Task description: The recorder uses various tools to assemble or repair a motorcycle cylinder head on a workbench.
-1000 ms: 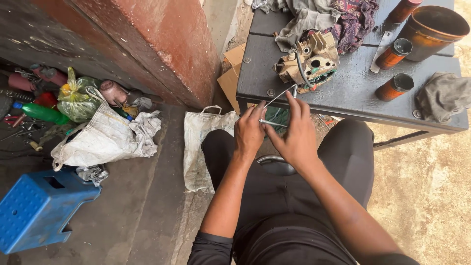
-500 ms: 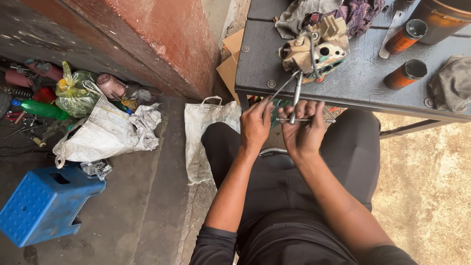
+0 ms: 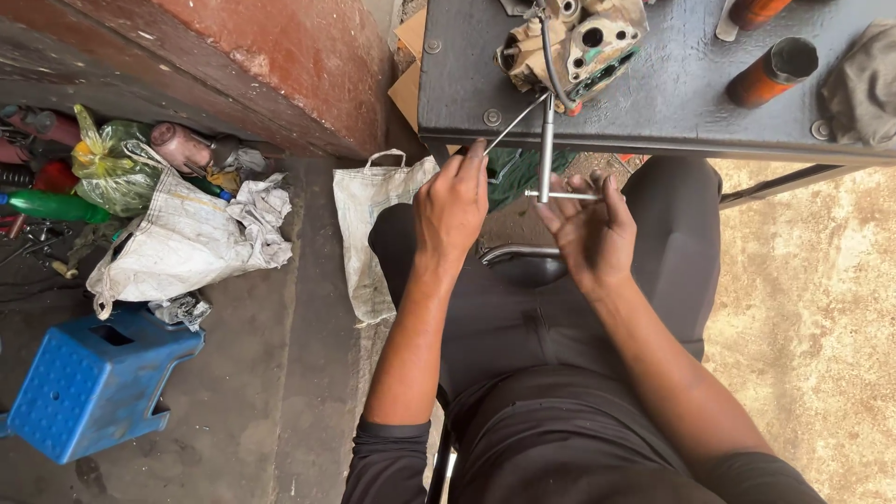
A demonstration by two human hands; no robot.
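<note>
My right hand [image 3: 586,231] grips the crossbar of a metal T-handle wrench [image 3: 546,149], whose shaft points up toward a dirty engine part [image 3: 574,42] at the near edge of the dark metal table [image 3: 672,103]. My left hand [image 3: 453,205] pinches a thin wire or cable [image 3: 513,124] that runs up to the same engine part. Both hands are just below the table's edge, above my lap in dark trousers.
Two rusty orange cylinders [image 3: 773,70] and a grey rag [image 3: 863,84] lie on the table. On the floor at left are a blue plastic stool [image 3: 93,383], white sacks [image 3: 187,238], a green bottle [image 3: 51,205] and scattered tools. A white bag [image 3: 369,224] hangs by a reddish wall [image 3: 280,56].
The wrench has swung upright, with its shaft now pointing at the engine part. Both hands have risen nearer the table edge, and the view has tilted downward.
</note>
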